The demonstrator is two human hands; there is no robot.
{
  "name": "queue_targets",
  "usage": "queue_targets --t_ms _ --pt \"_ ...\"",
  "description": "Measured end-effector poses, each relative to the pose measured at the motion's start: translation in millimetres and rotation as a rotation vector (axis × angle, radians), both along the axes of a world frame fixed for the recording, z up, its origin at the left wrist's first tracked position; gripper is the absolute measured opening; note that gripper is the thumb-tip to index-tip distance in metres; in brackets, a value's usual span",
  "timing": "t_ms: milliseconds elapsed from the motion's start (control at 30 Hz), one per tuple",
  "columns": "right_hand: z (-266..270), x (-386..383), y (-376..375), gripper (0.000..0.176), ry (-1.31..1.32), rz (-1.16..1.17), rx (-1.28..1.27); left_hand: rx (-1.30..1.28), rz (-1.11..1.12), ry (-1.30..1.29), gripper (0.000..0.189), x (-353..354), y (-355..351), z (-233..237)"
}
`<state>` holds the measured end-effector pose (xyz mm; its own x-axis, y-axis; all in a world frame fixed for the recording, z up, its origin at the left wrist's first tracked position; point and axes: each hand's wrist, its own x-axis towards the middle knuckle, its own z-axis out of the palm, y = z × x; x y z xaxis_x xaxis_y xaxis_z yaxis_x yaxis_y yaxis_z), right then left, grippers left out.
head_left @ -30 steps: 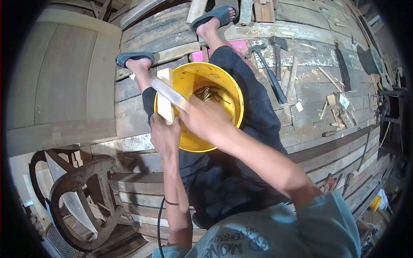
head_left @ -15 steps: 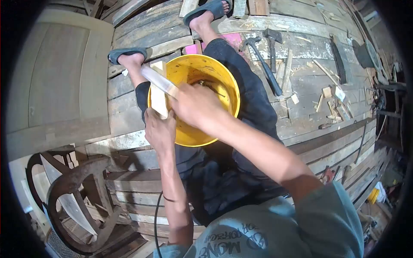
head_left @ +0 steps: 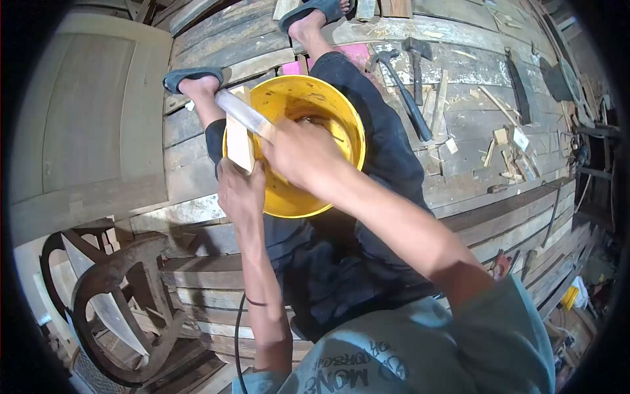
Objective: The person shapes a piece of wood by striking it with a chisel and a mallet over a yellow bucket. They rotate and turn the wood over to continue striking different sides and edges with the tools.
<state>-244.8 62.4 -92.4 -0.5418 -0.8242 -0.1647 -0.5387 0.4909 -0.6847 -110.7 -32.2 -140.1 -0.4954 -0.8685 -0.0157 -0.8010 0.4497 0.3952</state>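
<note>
My left hand (head_left: 241, 192) is closed round the near end of a pale block of wood (head_left: 240, 143), which stands tilted over the left rim of a yellow bucket (head_left: 359, 125). In my right hand (head_left: 302, 152) is a knife with a broad, flat blade (head_left: 241, 113), its handle hidden by my fingers. The blade points up and left and lies across the upper part of the wood. Dark bits lie at the bottom of the bucket, which stands between my legs.
A claw hammer (head_left: 407, 98) and a second hammer (head_left: 417, 62) lie on the plank floor to the right, among wood scraps (head_left: 501, 136). A curved wooden chair frame (head_left: 98, 289) stands at lower left, below a wooden panel (head_left: 85, 118). A black cable (head_left: 237, 335) runs beside my left arm.
The knife blade has shifted slightly downward and lies flatter against the wood. The block and my left hand have moved a little up and left, and the bucket appears slightly higher.
</note>
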Motion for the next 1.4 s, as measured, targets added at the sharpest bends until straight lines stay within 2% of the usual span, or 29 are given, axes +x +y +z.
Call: queue_targets --t_ms 67,133,267,333,367,467,533,600,700,733,800,867,967,1000,1067,1133,1167,1233,1300,1333,1367,1400 --pt "-19.5 -20.8 -62.5 0.033 0.113 0.034 -0.026 -0.033 -0.035 0.008 0.052 5.6 -7.0 -7.8" --pt "3.7 -38.6 -106.5 0.031 -0.025 0.024 0.121 -0.044 -0.075 0.052 0.052 8.0 -14.7 -12.3" --pt "-8.7 -30.4 -61.3 0.029 0.084 0.063 0.008 0.006 -0.010 0.028 0.055 -2.2 -4.8 2.5" --pt "-6.9 -11.4 -5.1 0.030 0.040 0.012 0.046 0.028 0.034 -0.024 0.055 -6.3 -1.0 9.5" --pt "8.3 -3.2 14.6 0.033 -0.039 -0.031 0.165 0.033 0.047 -0.032 0.055 -5.9 1.2 11.3" --pt "10.4 -0.3 8.9 0.036 -0.036 -0.029 0.078 0.014 0.063 -0.061 0.054 -10.3 4.3 13.1" --pt "-1.5 -17.2 -38.4 0.033 -0.017 0.020 -0.002 0.018 0.059 -0.060 0.052 -6.1 5.6 14.2" --pt "-7.9 -32.9 -90.8 0.031 0.045 0.041 0.014 0.024 0.013 -0.002 0.050 -1.5 -2.0 3.0" --pt "-3.4 -33.3 -108.0 0.030 0.055 0.009 0.115 0.002 -0.006 -0.035 0.050 -1.5 -9.0 0.8" --pt "-14.7 -31.6 -89.9 0.031 0.077 0.020 0.017 0.010 -0.012 0.040 0.051 0.7 -5.7 -0.2" --pt "13.5 -21.9 -30.8 0.034 -0.012 0.027 0.026 -0.005 0.020 0.021 0.052 -5.2 -0.2 4.7" --pt "13.0 -0.5 16.8 0.037 -0.037 -0.059 0.109 0.007 0.047 -0.068 0.055 -9.5 3.2 14.4" --pt "13.0 3.4 16.1 0.036 -0.044 -0.060 0.115 -0.018 0.038 -0.013 0.055 -7.8 3.7 10.6" --pt "-4.5 -0.4 -1.1 0.035 0.072 -0.027 0.009 0.006 0.059 -0.042 0.056 -10.5 6.6 14.2" --pt "-7.8 -22.4 -53.4 0.036 0.022 -0.016 -0.048 0.038 0.067 -0.067 0.056 -7.3 7.3 17.5" --pt "1.8 -38.3 -103.9 0.037 -0.026 -0.031 0.083 0.089 0.066 -0.037 0.056 -7.9 0.9 15.7" --pt "7.0 -41.0 -109.7 0.038 0.011 0.026 0.141 0.037 0.028 -0.006 0.056 -5.6 -1.5 16.3" --pt "1.3 -35.1 -91.3 0.038 -0.022 -0.020 0.062 0.104 0.055 -0.026 0.058 -6.5 -0.8 16.0" --pt "1.1 -21.3 -48.2 0.039 -0.039 -0.024 -0.003 0.011 0.061 0.002 0.049 -11.0 4.0 12.8" --pt "4.7 -8.8 -24.1 0.040 -0.080 -0.067 0.097 -0.034 0.065 0.000 0.044 -9.1 5.0 10.6" --pt "9.0 1.4 -8.8 0.040 -0.124 -0.110 0.201 -0.028 0.048 -0.053 0.058 -6.9 4.0 12.1" --pt "9.8 2.8 -8.5 0.040 -0.108 -0.097 0.197 0.012 0.063 -0.062 0.057 -7.2 7.8 18.3"
